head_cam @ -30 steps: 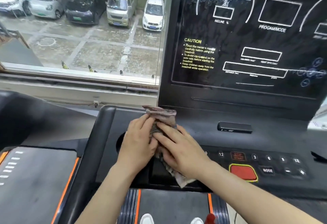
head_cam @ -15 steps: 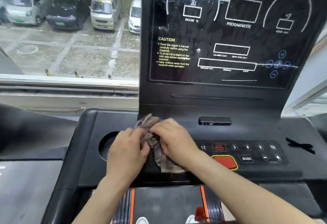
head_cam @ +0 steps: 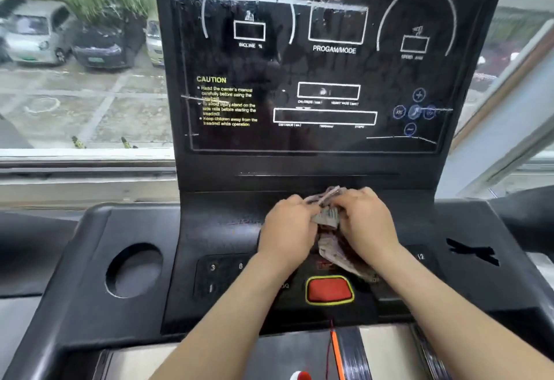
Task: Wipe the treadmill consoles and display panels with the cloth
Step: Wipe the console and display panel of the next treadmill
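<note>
Cloth (head_cam: 332,252), bunched and gripped by our left hand (head_cam: 289,226) and right hand (head_cam: 367,223), now sits mid treadmill console (head_cam: 144,223), at 12 o'clock from the red stop button (head_cam: 329,289), having moved right from the cup holder (head_cam: 135,270); the streaked display panel (head_cam: 329,67) probably comes next.

Glossy streaked display panel (head_cam: 329,64), matt black plastic console (head_cam: 144,223), crumpled woven cloth (head_cam: 332,247)

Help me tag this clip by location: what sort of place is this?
Probably a gym or fitness room by a window: a treadmill console with a red button, its display panel marked INCLINE and PROGAM/MODE, and parked cars outside below.
</note>
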`<state>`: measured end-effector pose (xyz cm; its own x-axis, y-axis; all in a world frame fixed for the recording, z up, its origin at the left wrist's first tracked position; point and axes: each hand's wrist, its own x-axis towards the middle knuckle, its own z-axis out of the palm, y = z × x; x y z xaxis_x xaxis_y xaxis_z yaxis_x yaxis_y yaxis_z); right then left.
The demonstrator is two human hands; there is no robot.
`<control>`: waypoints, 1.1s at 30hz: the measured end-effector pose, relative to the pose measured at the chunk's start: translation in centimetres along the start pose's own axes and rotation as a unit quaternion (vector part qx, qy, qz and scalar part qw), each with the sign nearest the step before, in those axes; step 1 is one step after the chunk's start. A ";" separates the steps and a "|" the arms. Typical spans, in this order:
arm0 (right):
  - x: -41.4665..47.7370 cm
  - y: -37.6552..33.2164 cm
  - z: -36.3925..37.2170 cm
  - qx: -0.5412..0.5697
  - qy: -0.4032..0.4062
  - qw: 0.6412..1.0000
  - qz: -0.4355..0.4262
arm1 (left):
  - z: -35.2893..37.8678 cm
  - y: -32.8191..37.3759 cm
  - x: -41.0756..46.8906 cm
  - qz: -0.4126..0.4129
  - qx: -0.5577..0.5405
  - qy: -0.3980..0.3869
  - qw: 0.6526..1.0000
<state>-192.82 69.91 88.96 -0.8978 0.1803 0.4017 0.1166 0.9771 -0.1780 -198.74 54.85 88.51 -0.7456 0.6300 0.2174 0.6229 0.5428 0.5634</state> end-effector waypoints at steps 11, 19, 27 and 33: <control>6.2 -10.5 1.8 0.116 0.049 0.985 -0.121 | -10.0 -4.0 -0.2 -0.245 -0.019 0.399 0.883; 5.8 -10.2 2.1 0.044 0.040 0.994 -0.095 | -5.6 -5.6 -0.6 -0.100 0.084 0.296 0.946; 4.5 -5.6 1.1 0.064 0.049 0.993 -0.088 | -4.2 -3.4 1.6 -0.028 0.160 0.226 0.961; 3.3 -0.7 -0.6 0.044 0.080 0.994 -0.052 | -1.2 0.4 4.0 0.019 0.182 0.193 0.964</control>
<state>-195.58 69.92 90.89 -0.8233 0.1010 0.5586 -0.0180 0.9789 -0.2035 -201.79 56.93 90.54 -0.7090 0.4377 0.5530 0.6413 0.7263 0.2475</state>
